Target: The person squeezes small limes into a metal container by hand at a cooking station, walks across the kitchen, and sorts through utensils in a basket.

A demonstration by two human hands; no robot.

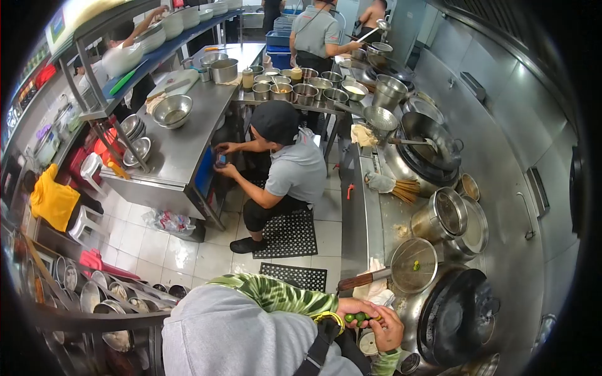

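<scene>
Several small green fruits in left grip.

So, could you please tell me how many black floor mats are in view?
2. One mat is by the crouching person; the other lies nearer the camera, partly behind the green sleeve. More may be hidden.
</scene>
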